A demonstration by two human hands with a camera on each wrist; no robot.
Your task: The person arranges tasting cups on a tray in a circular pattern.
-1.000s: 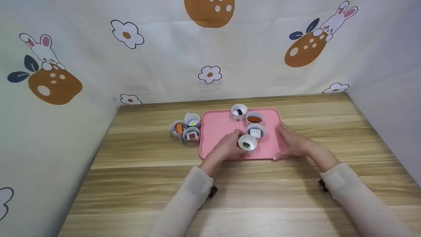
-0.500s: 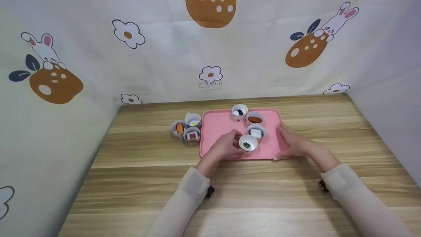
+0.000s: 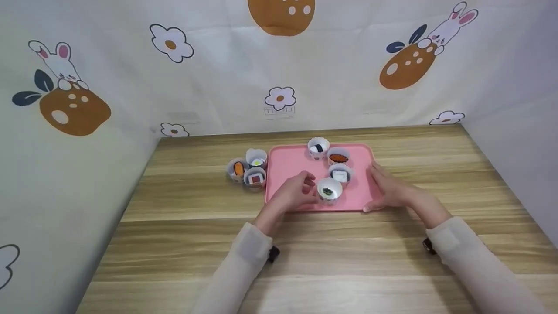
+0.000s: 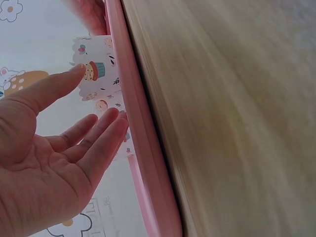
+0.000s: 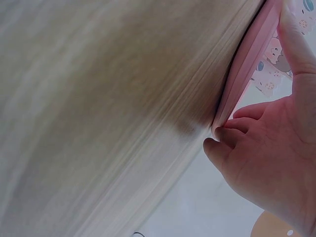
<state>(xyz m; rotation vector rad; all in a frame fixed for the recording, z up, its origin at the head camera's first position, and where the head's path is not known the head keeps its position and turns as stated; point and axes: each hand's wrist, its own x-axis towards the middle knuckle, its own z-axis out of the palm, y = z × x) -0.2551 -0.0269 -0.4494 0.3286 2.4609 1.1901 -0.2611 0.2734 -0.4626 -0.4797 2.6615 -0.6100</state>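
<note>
Left hand [image 3: 297, 191] half-spread (holding nothing) beside a paper cup [image 3: 331, 200]; right hand [image 3: 389, 190] spread against pink tray [image 3: 288, 165].

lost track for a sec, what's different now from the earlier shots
The left hand let go of the cup with the green-centred piece and drew slightly left, fingers opening. That cup, the other cups and the pink tray stayed put, as did the right hand at the tray's right side.
</note>
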